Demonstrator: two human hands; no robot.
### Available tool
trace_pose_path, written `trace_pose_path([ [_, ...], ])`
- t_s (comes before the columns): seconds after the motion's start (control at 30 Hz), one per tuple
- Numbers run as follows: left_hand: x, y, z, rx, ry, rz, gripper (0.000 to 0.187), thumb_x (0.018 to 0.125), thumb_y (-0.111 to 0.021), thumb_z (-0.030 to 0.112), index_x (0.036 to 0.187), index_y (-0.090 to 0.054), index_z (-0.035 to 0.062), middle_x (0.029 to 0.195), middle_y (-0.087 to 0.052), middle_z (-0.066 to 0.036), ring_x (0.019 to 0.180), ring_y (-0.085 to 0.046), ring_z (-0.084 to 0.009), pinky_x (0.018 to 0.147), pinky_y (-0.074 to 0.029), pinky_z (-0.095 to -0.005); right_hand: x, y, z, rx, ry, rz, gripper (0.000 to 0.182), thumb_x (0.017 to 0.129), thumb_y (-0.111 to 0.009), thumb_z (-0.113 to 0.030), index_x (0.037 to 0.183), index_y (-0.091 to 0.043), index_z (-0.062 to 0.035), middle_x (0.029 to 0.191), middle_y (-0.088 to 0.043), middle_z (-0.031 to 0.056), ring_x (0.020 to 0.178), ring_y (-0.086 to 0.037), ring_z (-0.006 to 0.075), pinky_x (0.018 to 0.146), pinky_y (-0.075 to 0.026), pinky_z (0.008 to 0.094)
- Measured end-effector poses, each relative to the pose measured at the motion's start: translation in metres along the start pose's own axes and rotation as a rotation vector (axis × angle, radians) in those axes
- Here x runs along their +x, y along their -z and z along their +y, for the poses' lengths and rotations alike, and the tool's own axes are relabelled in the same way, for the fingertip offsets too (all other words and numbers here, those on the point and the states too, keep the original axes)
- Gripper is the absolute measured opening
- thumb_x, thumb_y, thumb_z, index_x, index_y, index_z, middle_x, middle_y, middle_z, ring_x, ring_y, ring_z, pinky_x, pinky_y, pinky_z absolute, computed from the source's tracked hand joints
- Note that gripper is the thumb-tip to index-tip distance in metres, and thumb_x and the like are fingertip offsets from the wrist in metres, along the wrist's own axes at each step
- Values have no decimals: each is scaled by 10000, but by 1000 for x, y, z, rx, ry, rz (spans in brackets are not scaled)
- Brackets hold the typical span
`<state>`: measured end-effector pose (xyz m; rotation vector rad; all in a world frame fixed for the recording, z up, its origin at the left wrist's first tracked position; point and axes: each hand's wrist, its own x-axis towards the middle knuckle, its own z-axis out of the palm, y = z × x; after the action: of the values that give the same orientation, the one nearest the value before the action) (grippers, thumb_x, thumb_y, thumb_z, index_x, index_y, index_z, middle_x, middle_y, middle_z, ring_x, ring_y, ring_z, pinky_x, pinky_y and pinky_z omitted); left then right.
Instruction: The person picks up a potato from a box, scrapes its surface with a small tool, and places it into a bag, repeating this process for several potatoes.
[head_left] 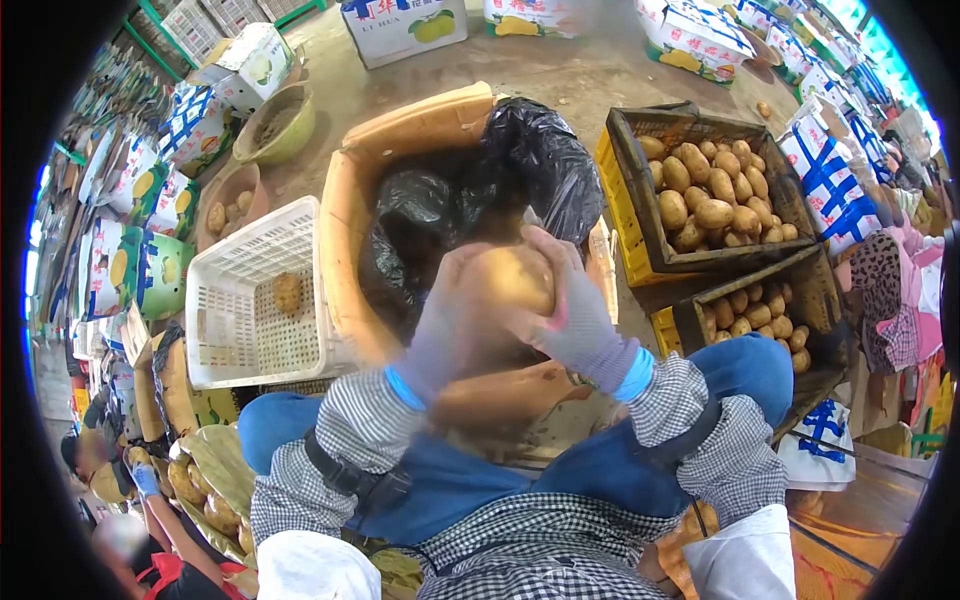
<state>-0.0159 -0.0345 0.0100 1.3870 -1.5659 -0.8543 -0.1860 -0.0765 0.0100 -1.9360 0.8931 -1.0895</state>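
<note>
A large potato (515, 280) is between my gloved hands, above a cardboard box (345, 230) lined with a black plastic bag (548, 150). My left hand (445, 325), blurred by motion, presses the potato from the left. On the other side, my right hand (578, 315) curls around it, fingers pointing up. Dark shapes inside the box are too blurred to make out.
To the left, a white plastic basket (215, 310) holds one potato (287, 294). Yellow crates (622, 215) full of potatoes (715, 195) stand at the right. Printed cartons (405, 30) line the back. At lower left, another person's gloved hand (145, 478) is near more potatoes.
</note>
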Motion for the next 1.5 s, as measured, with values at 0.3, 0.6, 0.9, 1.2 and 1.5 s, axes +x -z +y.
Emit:
trace_pose_path([
  [0.3,-10,-13,2,-570,336,87,490,1022,-386,455,1250,-479,32,1179,-516,-83,1078,-526,-152,953,-437,-293,7,-6,21,340,-280,-61,373,950,-563,-237,1188,-562,50,1173,-588,136,1121,-549,179,977,-416,289],
  [0.6,-23,-16,-6,-288,163,160,463,1001,-462,333,1331,-398,15,1229,-492,-116,1112,-497,-170,961,-418,-293,11,-9,23,146,-247,-155,345,960,-559,-281,1125,-606,18,1211,-584,165,1114,-556,212,959,-420,313],
  [0.9,-25,-16,6,-483,145,105,579,976,-518,427,1344,-370,5,1224,-480,-102,1113,-487,-142,977,-411,-288,18,3,36,468,-415,-245,345,983,-542,-316,1114,-599,-2,1086,-612,85,1071,-549,154,956,-429,302],
  [1.2,-12,-11,15,-866,361,138,498,1037,-365,384,1409,-338,54,1284,-497,-92,1180,-514,-182,1001,-440,-334,14,-9,1,-60,-14,4,343,826,-680,-241,1090,-586,-43,1011,-573,145,961,-590,307,827,-484,343],
  [1.5,-19,-23,-25,-262,132,126,468,1043,-367,349,1389,-388,36,1283,-493,-81,1175,-496,-164,1001,-431,-328,9,-19,19,133,-175,78,167,964,-506,-128,1031,-593,-3,955,-599,106,917,-578,181,832,-465,287],
])
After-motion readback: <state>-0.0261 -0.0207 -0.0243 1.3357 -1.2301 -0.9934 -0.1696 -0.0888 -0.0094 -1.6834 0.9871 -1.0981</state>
